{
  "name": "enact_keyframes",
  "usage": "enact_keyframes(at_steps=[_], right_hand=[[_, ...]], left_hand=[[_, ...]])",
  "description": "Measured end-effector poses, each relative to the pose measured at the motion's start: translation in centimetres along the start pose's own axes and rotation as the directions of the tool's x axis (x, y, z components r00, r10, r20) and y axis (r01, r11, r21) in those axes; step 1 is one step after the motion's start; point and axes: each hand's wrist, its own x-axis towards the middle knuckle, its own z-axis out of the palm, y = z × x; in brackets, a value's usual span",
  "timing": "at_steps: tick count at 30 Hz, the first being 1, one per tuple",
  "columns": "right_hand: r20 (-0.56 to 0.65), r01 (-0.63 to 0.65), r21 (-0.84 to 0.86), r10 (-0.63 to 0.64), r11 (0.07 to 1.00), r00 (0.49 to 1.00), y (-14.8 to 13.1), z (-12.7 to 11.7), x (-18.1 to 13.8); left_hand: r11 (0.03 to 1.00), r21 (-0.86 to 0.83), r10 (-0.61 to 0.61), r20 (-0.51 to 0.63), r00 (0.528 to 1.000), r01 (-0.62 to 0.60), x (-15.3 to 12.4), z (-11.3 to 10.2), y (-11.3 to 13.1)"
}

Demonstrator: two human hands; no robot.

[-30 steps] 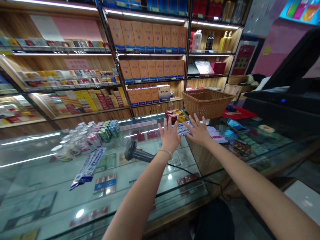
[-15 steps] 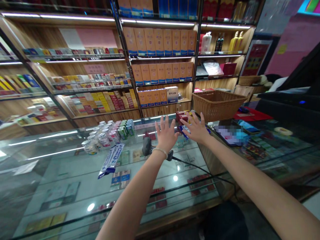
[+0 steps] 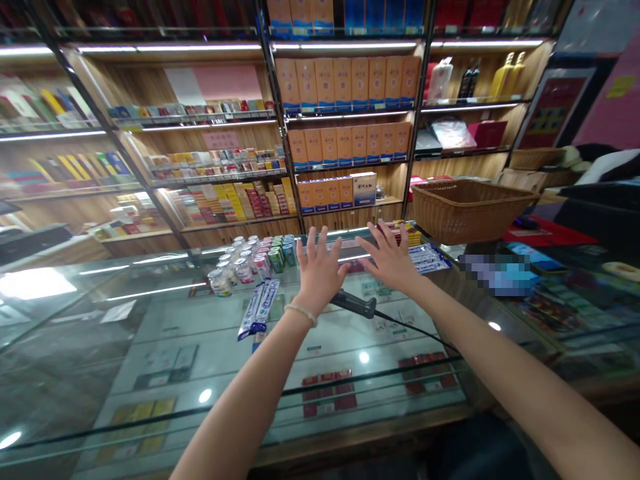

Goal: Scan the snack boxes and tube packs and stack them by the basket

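Note:
My left hand (image 3: 320, 272), a pale bracelet at its wrist, is open with fingers spread above the glass counter (image 3: 225, 373). My right hand (image 3: 390, 259) is likewise open, fingers apart, holding nothing. Partly behind my left hand lies a black handheld scanner (image 3: 355, 303) with a cable running to the right. Blue-and-white long packets (image 3: 259, 308) lie left of my left hand. Behind them stand several small bottles and cans (image 3: 250, 261) in rows. More blue-and-white packets (image 3: 429, 258) lie just right of my right hand, with red and yellow packs (image 3: 413, 233) behind.
A brown wicker basket (image 3: 470, 213) stands at the counter's back right. Nearer lies a pixelated blue item (image 3: 500, 273). Cigarette packs show beneath the glass, such as red ones (image 3: 329, 393). Lit shelves with orange boxes (image 3: 360, 83) line the back wall.
The view has turned to the left, so shelves and counter goods sit further right. My left hand has shifted left relative to the scanner, exposing its handle. Both hands stay open.

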Motion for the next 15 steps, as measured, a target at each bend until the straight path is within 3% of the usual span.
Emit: enact_keyframes(at_steps=[7, 15], right_hand=[[-0.015, -0.001, 0.031, 0.001, 1.000, 1.000, -3.2, -0.6, 0.9], [0.003, -0.018, 0.050, 0.018, 0.999, 1.000, -5.0, -0.9, 1.7]], left_hand=[[0.997, 0.022, -0.070, -0.014, 0.997, 0.070, -1.6, -1.6, -3.5], [0.995, 0.058, -0.075, -0.035, 0.997, 0.077, -2.9, -1.7, -6.4]])
